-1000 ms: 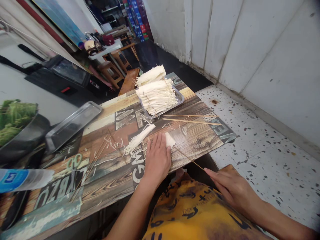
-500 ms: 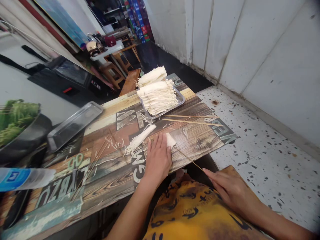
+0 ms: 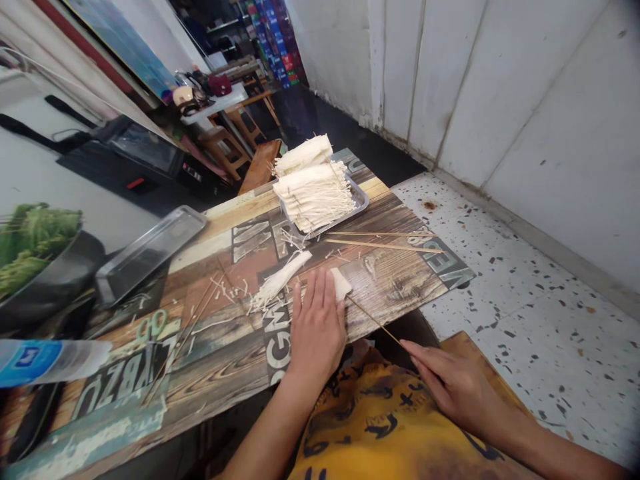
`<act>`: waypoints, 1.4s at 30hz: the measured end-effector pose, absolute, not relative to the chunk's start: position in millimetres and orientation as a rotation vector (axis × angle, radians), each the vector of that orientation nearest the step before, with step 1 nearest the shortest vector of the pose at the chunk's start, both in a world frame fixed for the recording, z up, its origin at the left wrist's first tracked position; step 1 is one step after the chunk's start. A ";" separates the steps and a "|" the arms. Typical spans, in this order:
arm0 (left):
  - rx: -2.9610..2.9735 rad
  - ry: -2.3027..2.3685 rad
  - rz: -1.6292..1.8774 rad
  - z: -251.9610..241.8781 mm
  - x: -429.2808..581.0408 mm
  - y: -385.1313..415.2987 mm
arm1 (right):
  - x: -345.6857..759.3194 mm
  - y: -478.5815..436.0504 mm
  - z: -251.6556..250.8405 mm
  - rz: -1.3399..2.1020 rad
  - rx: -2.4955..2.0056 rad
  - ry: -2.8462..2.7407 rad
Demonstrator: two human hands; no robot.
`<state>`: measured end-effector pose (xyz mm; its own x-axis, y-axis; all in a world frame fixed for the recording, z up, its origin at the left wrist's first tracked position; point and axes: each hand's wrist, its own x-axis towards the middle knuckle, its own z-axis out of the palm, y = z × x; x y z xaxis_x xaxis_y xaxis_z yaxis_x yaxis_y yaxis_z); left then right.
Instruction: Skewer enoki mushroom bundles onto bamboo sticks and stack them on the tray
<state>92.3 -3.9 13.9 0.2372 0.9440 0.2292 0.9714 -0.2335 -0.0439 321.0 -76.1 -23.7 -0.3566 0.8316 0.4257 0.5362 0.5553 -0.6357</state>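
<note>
My left hand [image 3: 319, 327] lies flat, fingers stretched, over a white enoki bundle [image 3: 341, 285] near the table's front edge. Only the bundle's right end shows beside the fingers. A thin wooden skewer [image 3: 375, 321] runs from that end to my right hand [image 3: 450, 380], which pinches its outer end between thumb and fingers. Just left of my left hand is a loose enoki bunch [image 3: 283, 275]. Farther back, flat enoki pieces with skewers through them [image 3: 315, 193] are piled on a clear tray [image 3: 361, 200]. Several bare skewers [image 3: 385, 244] lie in front of that tray.
On the left are an empty clear tray [image 3: 150, 253], a metal bowl [image 3: 75, 267] of leafy greens, a water bottle [image 3: 55, 361] and a dark-handled object [image 3: 37, 420]. More skewers [image 3: 185, 333] and mushroom scraps lie on the table [image 3: 220, 387]. A wooden stool [image 3: 480, 367] stands at right.
My right hand has shifted slightly left, toward the bundle, and less of the skewer shows between it and the bundle. My left hand remains on the bundle.
</note>
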 end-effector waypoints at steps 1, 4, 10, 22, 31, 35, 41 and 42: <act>-2.359 -1.827 -0.201 12.7 91.3 -4.8 | 321.1 -76.1 -23.1 0.499 -1.095 -2.052; -2.443 -1.835 -0.122 8.9 87.3 -5.0 | 320.8 -75.6 -21.6 0.481 -1.090 -2.068; -2.488 -1.818 -0.101 8.1 85.7 -4.0 | 317.7 -75.5 -19.6 0.507 -1.080 -2.075; -2.505 -1.831 -0.133 9.9 88.0 -3.6 | 307.8 -73.8 -24.0 0.514 -1.166 -2.042; -2.517 -1.817 -0.150 8.7 86.5 -4.6 | 299.0 -71.2 -22.9 0.573 -1.165 -1.995; -2.531 -1.813 -0.172 8.4 86.1 -4.1 | 293.5 -69.1 -25.7 0.585 -1.157 -1.973; -2.540 -1.835 -0.173 8.7 85.6 -3.9 | 286.3 -65.7 -26.9 0.561 -1.122 -1.970; -2.543 -1.835 -0.177 8.7 85.4 -3.9 | 285.0 -65.3 -26.6 0.559 -1.122 -1.969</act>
<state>85.4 -3.9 8.7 0.3109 0.9460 0.0916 0.9461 -0.3172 0.0656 285.0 -65.3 -26.6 -0.3005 0.8588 0.4148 0.5128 0.5122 -0.6890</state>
